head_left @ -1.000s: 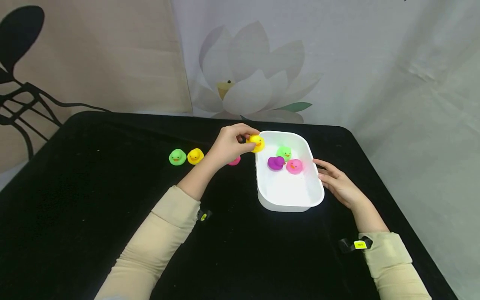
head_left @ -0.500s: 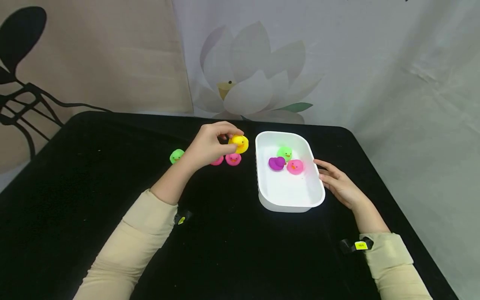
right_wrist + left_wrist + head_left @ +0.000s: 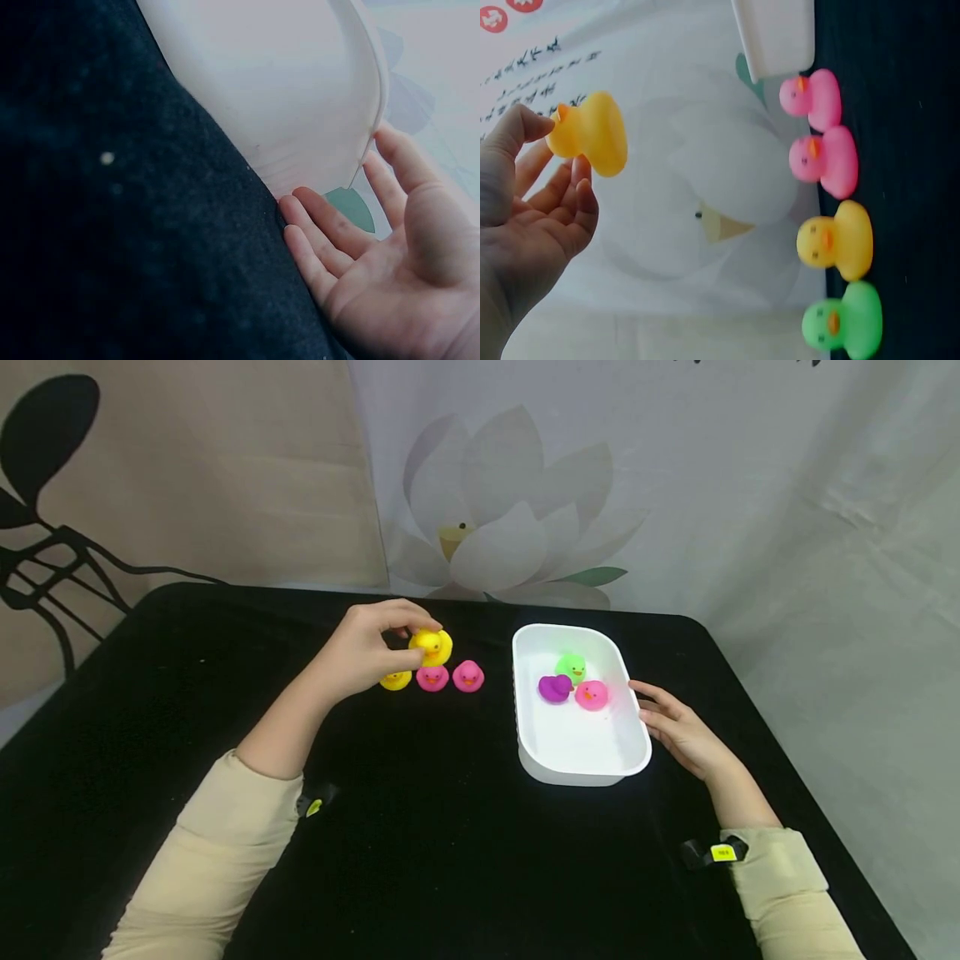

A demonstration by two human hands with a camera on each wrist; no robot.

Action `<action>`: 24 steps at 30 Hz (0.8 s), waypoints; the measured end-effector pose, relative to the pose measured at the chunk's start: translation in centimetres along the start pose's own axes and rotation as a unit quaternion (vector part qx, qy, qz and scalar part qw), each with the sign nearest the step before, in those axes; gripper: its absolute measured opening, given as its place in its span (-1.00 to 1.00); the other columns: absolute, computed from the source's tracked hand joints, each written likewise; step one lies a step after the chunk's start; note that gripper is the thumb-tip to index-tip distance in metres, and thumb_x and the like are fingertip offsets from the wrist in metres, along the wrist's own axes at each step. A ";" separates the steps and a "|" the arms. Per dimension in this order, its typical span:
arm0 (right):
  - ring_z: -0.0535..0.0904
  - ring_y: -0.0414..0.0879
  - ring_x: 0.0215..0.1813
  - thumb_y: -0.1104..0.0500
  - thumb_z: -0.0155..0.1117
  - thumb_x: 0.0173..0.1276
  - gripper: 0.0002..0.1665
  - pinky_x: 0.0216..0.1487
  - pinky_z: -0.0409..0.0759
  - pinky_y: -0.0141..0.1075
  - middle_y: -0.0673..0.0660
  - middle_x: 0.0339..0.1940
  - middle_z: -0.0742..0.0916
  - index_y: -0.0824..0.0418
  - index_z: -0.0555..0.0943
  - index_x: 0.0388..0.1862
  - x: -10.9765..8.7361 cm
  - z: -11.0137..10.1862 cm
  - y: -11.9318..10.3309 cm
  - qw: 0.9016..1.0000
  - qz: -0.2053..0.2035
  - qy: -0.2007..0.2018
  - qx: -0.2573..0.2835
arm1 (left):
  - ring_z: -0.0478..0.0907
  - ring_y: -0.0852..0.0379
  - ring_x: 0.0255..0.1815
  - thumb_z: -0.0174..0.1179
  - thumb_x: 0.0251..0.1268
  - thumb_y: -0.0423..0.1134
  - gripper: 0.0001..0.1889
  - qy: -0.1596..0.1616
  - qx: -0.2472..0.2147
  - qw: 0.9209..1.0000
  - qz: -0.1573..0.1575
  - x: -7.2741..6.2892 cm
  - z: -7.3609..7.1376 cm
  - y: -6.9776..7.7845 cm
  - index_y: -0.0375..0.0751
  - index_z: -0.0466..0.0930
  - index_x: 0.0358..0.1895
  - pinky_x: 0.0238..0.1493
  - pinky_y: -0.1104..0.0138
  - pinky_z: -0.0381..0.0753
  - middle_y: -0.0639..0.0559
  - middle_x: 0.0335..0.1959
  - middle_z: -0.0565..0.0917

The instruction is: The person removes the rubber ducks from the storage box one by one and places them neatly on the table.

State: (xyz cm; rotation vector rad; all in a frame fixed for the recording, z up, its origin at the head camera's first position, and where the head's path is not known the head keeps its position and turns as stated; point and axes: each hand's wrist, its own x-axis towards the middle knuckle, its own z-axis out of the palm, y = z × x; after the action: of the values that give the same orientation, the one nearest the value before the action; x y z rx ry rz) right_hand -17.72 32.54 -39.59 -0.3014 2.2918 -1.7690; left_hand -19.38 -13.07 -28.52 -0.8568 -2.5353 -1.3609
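My left hand point(image 3: 375, 643) pinches a yellow rubber duck point(image 3: 433, 647) between thumb and fingers. In the left wrist view this duck point(image 3: 592, 133) is held up off the table, apart from a row of ducks. That row has a green duck point(image 3: 844, 320), a yellow duck point(image 3: 836, 240) and two pink ducks, one point(image 3: 825, 163) beside the other point(image 3: 812, 99). My left hand hides the green one in the head view. Relaxed fingers of my right hand point(image 3: 681, 731) touch the right side of a white plastic bin point(image 3: 577, 747). Inside it lie a green duck point(image 3: 572, 667), a purple duck point(image 3: 555, 688) and a pink duck point(image 3: 592, 695).
A black cloth point(image 3: 450, 860) covers the table. Behind its far edge hangs a pale backdrop point(image 3: 750, 485) printed with a lotus. The bin stands right of the duck row, with a strip of cloth between them.
My left hand has carried the yellow duck leftward, from the bin's left rim to over the row of ducks. The right hand stays at the bin, and the ducks inside it have not moved.
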 end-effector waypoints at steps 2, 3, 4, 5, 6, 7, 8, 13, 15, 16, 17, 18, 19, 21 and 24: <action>0.52 -0.23 0.11 0.17 0.03 0.51 -0.38 0.09 0.46 -0.40 0.43 0.34 0.31 0.21 0.16 0.48 0.0 0.0 0.0 1.000 -0.001 -0.001 0.001 | 0.43 0.04 -0.11 0.30 0.09 -0.46 -0.67 -0.001 0.004 1.000 -0.005 -0.4 -0.6 -0.1 -0.25 0.66 -0.03 -0.13 0.13 0.54 0.01 -0.02 0.61; 0.52 -0.23 0.11 0.17 0.03 0.51 -0.38 0.09 0.46 -0.40 0.43 0.34 0.31 0.21 0.16 0.48 0.0 -0.1 0.0 1.000 -0.001 -0.001 0.001 | 0.43 0.04 -0.11 0.29 0.09 -0.47 -0.68 -0.001 0.006 1.000 -0.008 -0.5 -0.8 -0.3 -0.25 0.66 -0.03 -0.12 0.13 0.53 0.00 -0.02 0.61; 0.52 -0.23 0.11 0.17 0.03 0.51 -0.38 0.09 0.46 -0.40 0.44 0.34 0.31 0.21 0.16 0.48 0.0 -0.1 0.0 1.000 -0.002 -0.001 0.002 | 0.43 0.04 -0.11 0.29 0.09 -0.47 -0.68 0.000 0.007 1.000 -0.010 -0.7 -1.1 -0.4 -0.25 0.66 -0.03 -0.11 0.12 0.53 -0.01 -0.02 0.61; 0.52 -0.23 0.11 0.17 0.03 0.51 -0.38 0.09 0.46 -0.41 0.44 0.34 0.30 0.21 0.16 0.48 0.0 -0.1 0.0 1.000 -0.002 -0.002 0.003 | 0.44 0.03 -0.11 0.29 0.10 -0.47 -0.68 0.000 0.007 1.000 -0.012 -0.9 -1.4 -0.6 -0.26 0.66 -0.03 -0.11 0.10 0.52 -0.02 -0.02 0.61; 0.52 -0.23 0.10 0.17 0.02 0.51 -0.38 0.09 0.46 -0.41 0.44 0.34 0.30 0.22 0.16 0.48 0.0 -0.1 0.0 1.000 -0.003 -0.003 0.004 | 0.44 0.02 -0.10 0.28 0.10 -0.48 -0.68 0.000 0.009 1.000 -0.014 -1.1 -1.7 -0.8 -0.26 0.65 -0.02 -0.09 0.10 0.51 -0.03 -0.02 0.61; 0.52 -0.23 0.10 0.17 0.02 0.51 -0.38 0.09 0.46 -0.41 0.45 0.34 0.30 0.22 0.16 0.48 0.0 -0.1 0.0 1.000 -0.003 -0.003 0.004 | 0.44 0.02 -0.10 0.27 0.10 -0.48 -0.68 0.000 0.010 1.000 -0.015 -1.2 -2.0 -0.9 -0.27 0.65 -0.02 -0.08 0.09 0.49 -0.04 -0.01 0.61; 0.52 -0.23 0.10 0.17 0.02 0.51 -0.38 0.09 0.46 -0.41 0.45 0.34 0.30 0.22 0.15 0.48 0.0 -0.1 0.0 1.000 -0.003 -0.004 0.005 | 0.43 0.01 -0.09 0.27 0.10 -0.49 -0.68 0.001 0.012 1.000 -0.017 -1.4 -2.2 -1.1 -0.27 0.65 -0.02 -0.08 0.09 0.47 -0.05 -0.01 0.61; 0.52 -0.23 0.11 0.17 0.03 0.51 -0.38 0.09 0.46 -0.40 0.43 0.33 0.32 0.21 0.16 0.47 0.0 -0.1 0.1 1.000 -0.004 -0.003 0.003 | 0.44 0.02 -0.06 0.26 0.10 -0.51 -0.66 0.010 0.021 0.999 -0.030 -2.3 -3.6 -1.9 -0.28 0.65 0.00 -0.05 0.15 0.41 -0.07 0.01 0.61; 0.52 -0.23 0.11 0.17 0.03 0.50 -0.38 0.10 0.46 -0.40 0.43 0.33 0.31 0.20 0.17 0.47 0.0 -0.2 0.1 1.000 -0.003 -0.001 0.002 | 0.44 0.03 -0.05 0.26 0.10 -0.50 -0.66 0.012 0.023 0.999 -0.036 -2.6 -4.2 -2.2 -0.28 0.65 0.00 -0.04 0.19 0.40 -0.08 0.02 0.61; 0.52 -0.23 0.11 0.17 0.03 0.50 -0.38 0.10 0.46 -0.39 0.43 0.34 0.31 0.20 0.17 0.47 0.0 -0.2 0.1 1.000 -0.003 0.000 0.001 | 0.43 0.04 -0.05 0.26 0.10 -0.50 -0.66 0.013 0.027 0.999 -0.038 -2.7 -4.4 -2.4 -0.28 0.65 0.00 -0.04 0.22 0.40 -0.07 0.02 0.61; 0.52 -0.23 0.11 0.17 0.03 0.50 -0.38 0.10 0.46 -0.39 0.43 0.34 0.31 0.20 0.17 0.47 0.0 -0.2 0.1 1.000 -0.003 0.000 0.002 | 0.43 0.04 -0.05 0.26 0.11 -0.50 -0.66 0.013 0.028 0.999 -0.040 -2.8 -4.7 -2.6 -0.29 0.65 0.00 -0.04 0.23 0.39 -0.08 0.02 0.61; 0.53 -0.24 0.11 0.17 0.03 0.50 -0.38 0.10 0.46 -0.39 0.43 0.34 0.31 0.20 0.17 0.47 0.0 -0.2 0.1 1.000 -0.003 0.000 0.002 | 0.43 0.04 -0.04 0.26 0.11 -0.49 -0.67 0.013 0.029 0.999 -0.043 -2.9 -4.9 -2.8 -0.29 0.65 0.00 -0.03 0.22 0.38 -0.08 0.02 0.60; 0.52 -0.24 0.11 0.17 0.03 0.51 -0.38 0.09 0.46 -0.39 0.44 0.34 0.30 0.21 0.16 0.48 0.0 -0.2 0.1 1.000 -0.003 0.000 0.002 | 0.43 0.04 -0.03 0.26 0.12 -0.49 -0.67 0.011 0.031 0.998 -0.048 -2.9 -5.1 -3.0 -0.29 0.64 0.01 -0.03 0.22 0.37 -0.08 0.03 0.60; 0.52 -0.24 0.11 0.17 0.03 0.51 -0.38 0.09 0.46 -0.39 0.45 0.34 0.29 0.21 0.16 0.48 0.0 -0.2 0.1 1.000 -0.004 -0.001 0.003 | 0.42 0.04 -0.02 0.25 0.14 -0.48 -0.67 0.010 0.033 0.998 -0.055 -3.0 -5.4 -3.4 -0.29 0.64 0.02 -0.02 0.21 0.36 -0.09 0.03 0.60; 0.53 -0.24 0.10 0.17 0.02 0.51 -0.39 0.09 0.47 -0.39 0.46 0.34 0.30 0.22 0.16 0.48 0.1 -0.2 0.1 1.000 -0.007 -0.004 0.006 | 0.41 0.04 0.00 0.26 0.15 -0.47 -0.66 0.006 0.031 0.997 -0.067 -3.2 -5.9 -3.9 -0.29 0.62 0.04 -0.01 0.16 0.35 -0.11 0.06 0.58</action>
State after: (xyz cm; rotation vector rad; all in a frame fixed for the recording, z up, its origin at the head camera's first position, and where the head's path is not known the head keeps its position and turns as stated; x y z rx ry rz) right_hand -17.86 32.76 -39.59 -0.3219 2.2792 -1.7833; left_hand -19.64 -20.81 -29.11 -0.6778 -2.6537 -1.3100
